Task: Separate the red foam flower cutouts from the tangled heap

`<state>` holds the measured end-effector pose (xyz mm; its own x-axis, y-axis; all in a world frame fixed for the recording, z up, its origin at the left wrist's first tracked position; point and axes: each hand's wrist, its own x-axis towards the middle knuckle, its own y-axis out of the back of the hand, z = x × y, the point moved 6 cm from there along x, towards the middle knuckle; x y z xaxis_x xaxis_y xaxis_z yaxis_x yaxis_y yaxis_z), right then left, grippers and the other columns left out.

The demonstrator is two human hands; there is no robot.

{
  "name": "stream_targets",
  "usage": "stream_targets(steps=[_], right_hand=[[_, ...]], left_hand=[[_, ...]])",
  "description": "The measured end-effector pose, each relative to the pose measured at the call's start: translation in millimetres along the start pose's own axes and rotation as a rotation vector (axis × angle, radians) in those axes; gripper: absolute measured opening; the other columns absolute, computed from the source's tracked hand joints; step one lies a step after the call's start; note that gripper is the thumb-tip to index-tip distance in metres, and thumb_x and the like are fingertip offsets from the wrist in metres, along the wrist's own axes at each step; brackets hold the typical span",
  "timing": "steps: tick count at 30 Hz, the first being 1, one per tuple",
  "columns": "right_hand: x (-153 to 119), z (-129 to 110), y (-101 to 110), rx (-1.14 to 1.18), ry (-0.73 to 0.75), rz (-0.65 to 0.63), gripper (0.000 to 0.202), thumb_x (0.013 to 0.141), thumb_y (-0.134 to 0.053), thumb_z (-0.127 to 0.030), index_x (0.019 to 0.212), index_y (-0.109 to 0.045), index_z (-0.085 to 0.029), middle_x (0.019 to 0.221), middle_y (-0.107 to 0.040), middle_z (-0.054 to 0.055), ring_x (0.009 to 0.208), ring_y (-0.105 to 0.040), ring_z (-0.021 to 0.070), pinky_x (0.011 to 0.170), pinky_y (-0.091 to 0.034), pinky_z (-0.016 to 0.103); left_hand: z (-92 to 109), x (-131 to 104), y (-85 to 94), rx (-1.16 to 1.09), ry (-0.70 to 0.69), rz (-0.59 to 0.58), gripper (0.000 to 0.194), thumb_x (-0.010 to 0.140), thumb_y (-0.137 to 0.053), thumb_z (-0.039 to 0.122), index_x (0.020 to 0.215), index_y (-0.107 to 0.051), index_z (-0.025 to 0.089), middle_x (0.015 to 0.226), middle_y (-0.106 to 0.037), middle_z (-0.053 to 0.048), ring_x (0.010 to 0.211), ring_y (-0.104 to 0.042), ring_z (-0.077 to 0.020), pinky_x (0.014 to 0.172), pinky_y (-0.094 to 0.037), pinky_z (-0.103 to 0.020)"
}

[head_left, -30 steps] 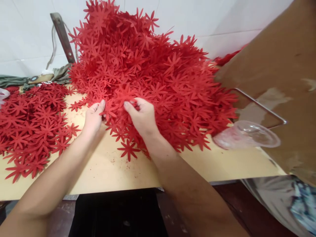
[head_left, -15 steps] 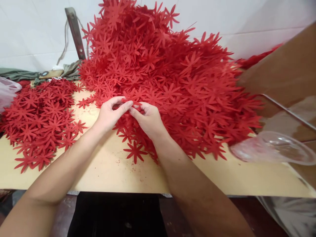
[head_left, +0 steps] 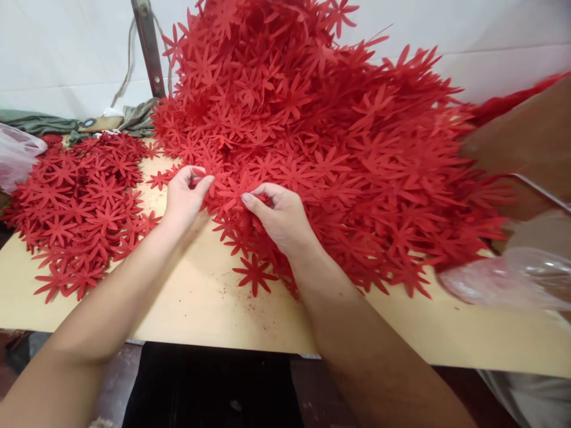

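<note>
In the middle of the head view, my right hand (head_left: 285, 217) is closed, thumb and fingers pinching a flat red flower-shaped cutout (head_left: 232, 191) with narrow petals. A short way to its left, my left hand (head_left: 184, 193) is also pinched, with a small red piece (head_left: 198, 173) showing between thumb and fingers; its full shape is hidden. Both hands are over the front left side of a large heap of red flower cutouts (head_left: 312, 131). One single cutout (head_left: 254, 274) lies flat on the table below my right hand.
On the left of the table (head_left: 196, 297) is a smaller pile of red cutouts (head_left: 84, 208), with a white plastic bag (head_left: 18, 151) at its edge. To the right are a clear plastic container (head_left: 504, 276) and brown cardboard (head_left: 526, 142). A metal bar (head_left: 149, 50) stands against the wall.
My hands were close together over a red piece; now they are apart, the left one further left and the right one slightly right and lower. The view has shifted a little.
</note>
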<state>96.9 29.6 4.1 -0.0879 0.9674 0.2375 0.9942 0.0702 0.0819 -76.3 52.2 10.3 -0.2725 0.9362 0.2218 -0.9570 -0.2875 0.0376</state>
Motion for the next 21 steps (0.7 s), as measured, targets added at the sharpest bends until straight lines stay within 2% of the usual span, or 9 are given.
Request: stream_targets(steps=[3,6,8,11,14,16,19,21], right_hand=[[0,-1,3,-0.029,0.015,0.035,0.024,0.071,-0.065,-0.037,0.061,-0.056,-0.018,0.054,-0.048,-0.004,0.051,-0.038,0.0068,0.052,-0.032,0.023],[0,-4,4,-0.072,0.038,0.049,0.027,0.074,-0.063,-0.039,0.06,-0.055,-0.018,0.054,-0.046,-0.004,0.052,-0.038,0.0072,0.053,-0.031,0.024],[-1,-6,4,-0.117,0.051,0.051,0.035,0.077,-0.06,-0.041,0.054,-0.048,-0.018,0.051,-0.039,-0.005,0.05,-0.033,0.0067,0.052,-0.027,0.025],[-2,-10,2,-0.163,0.091,0.053,0.044,0.078,-0.059,-0.044,0.05,-0.037,-0.019,0.05,-0.032,-0.005,0.05,-0.029,0.0063,0.051,-0.026,0.025],[-3,-12,-1,-0.155,0.13,0.051,0.041,0.078,-0.059,-0.045,0.054,-0.04,-0.019,0.051,-0.035,-0.005,0.05,-0.031,0.0063,0.051,-0.027,0.024],[-3,-10,-2,-0.15,0.14,0.048,0.039,0.078,-0.059,-0.046,0.056,-0.042,-0.019,0.052,-0.039,-0.005,0.051,-0.034,0.0062,0.051,-0.03,0.024],[-3,-8,-4,-0.156,0.148,0.032,0.042,0.076,-0.06,-0.05,0.056,-0.042,-0.018,0.053,-0.04,-0.005,0.051,-0.036,0.006,0.052,-0.032,0.023],[-4,-9,-5,-0.159,0.159,0.032,0.044,0.076,-0.059,-0.054,0.056,-0.042,-0.018,0.052,-0.037,-0.005,0.051,-0.033,0.0057,0.05,-0.03,0.023]], left_hand=[[5,-4,2.8,0.253,-0.154,0.01,0.031,0.063,-0.076,0.025,0.091,-0.067,0.017,0.097,-0.065,-0.005,0.094,-0.057,-0.0161,0.091,-0.042,-0.03],[16,-15,0.7,0.304,-0.25,-0.004,0.027,0.075,-0.066,0.033,0.097,-0.069,0.018,0.109,-0.064,-0.008,0.109,-0.053,-0.0185,0.101,-0.036,-0.033],[21,-23,-9.2,0.197,-0.228,-0.125,0.025,0.079,-0.061,0.036,0.093,-0.07,0.017,0.103,-0.066,-0.007,0.102,-0.057,-0.0159,0.096,-0.039,-0.029],[17,-33,-26.9,0.015,-0.023,-0.31,0.02,0.073,-0.068,0.033,0.08,-0.068,0.014,0.082,-0.067,-0.003,0.078,-0.06,-0.011,0.081,-0.045,-0.025],[11,-37,-32.0,-0.098,0.146,-0.323,0.015,0.068,-0.072,0.025,0.071,-0.064,0.013,0.068,-0.063,0.001,0.064,-0.054,-0.0068,0.07,-0.044,-0.022],[12,-36,-30.3,-0.161,0.161,-0.303,0.016,0.069,-0.071,0.027,0.07,-0.063,0.013,0.067,-0.062,0.002,0.063,-0.054,-0.0059,0.069,-0.044,-0.021],[16,-37,-30.3,-0.19,0.149,-0.339,0.022,0.07,-0.07,0.033,0.067,-0.061,0.013,0.063,-0.059,0.004,0.061,-0.052,-0.005,0.066,-0.042,-0.019],[16,-39,-32.3,-0.159,0.168,-0.358,0.022,0.068,-0.072,0.028,0.062,-0.058,0.013,0.058,-0.056,0.005,0.056,-0.048,-0.0037,0.06,-0.039,-0.019]])
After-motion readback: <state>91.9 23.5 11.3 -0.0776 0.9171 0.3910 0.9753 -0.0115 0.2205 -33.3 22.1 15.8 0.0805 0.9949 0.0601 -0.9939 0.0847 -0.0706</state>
